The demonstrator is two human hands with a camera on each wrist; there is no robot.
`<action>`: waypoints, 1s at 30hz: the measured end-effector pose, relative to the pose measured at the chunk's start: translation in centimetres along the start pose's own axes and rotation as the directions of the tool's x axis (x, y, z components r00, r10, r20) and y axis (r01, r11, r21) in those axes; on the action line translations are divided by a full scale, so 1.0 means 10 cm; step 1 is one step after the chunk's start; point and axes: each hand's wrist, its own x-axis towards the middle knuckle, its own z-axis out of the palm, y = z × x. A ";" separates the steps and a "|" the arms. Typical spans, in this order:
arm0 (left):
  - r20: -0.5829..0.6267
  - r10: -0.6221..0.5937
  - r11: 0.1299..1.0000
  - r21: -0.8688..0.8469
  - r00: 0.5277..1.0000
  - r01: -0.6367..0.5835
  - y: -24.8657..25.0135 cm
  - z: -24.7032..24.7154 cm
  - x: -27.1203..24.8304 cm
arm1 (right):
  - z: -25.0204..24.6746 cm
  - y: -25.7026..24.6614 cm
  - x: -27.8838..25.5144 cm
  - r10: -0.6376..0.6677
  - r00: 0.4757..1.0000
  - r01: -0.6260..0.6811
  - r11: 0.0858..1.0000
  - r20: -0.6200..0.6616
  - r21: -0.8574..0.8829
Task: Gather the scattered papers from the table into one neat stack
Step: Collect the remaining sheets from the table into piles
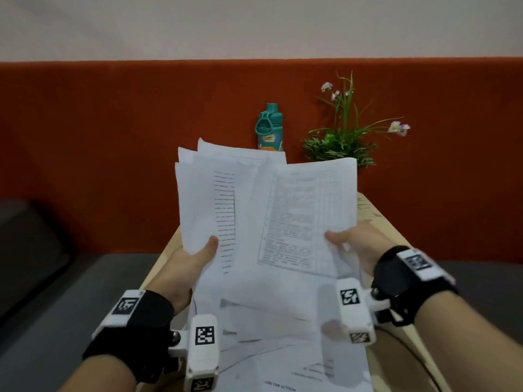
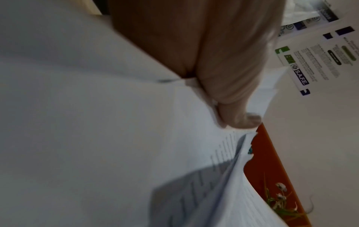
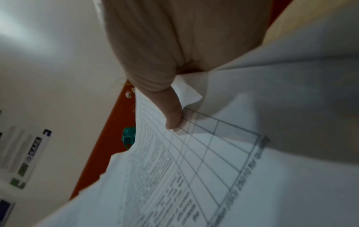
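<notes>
More white printed papers (image 1: 297,349) lie loose on the pale wooden table (image 1: 379,219) at 6 o'clock, right under your wrists, so you are not done. Your left hand (image 1: 189,261) and right hand (image 1: 351,244) each pinch, thumb on top, the messy bunch of white sheets (image 1: 254,205) held up in the middle. Next, square them up and pick up the rest.

The held papers (image 1: 266,210) hide both hands' fingers, leaving only the thumbs showing, and cover the base of the teal bottle (image 1: 269,127) and most of the desk (image 1: 376,222). Their print is too blurred to read. The sheets lying on the desk (image 1: 311,363) run off the bottom edge.
</notes>
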 end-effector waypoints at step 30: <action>0.105 0.063 0.982 0.170 0.993 -0.080 0.65 0.41 0.08 | -0.04 -0.36 -0.17 -0.240 0.954 0.210 0.963 0.181 0.170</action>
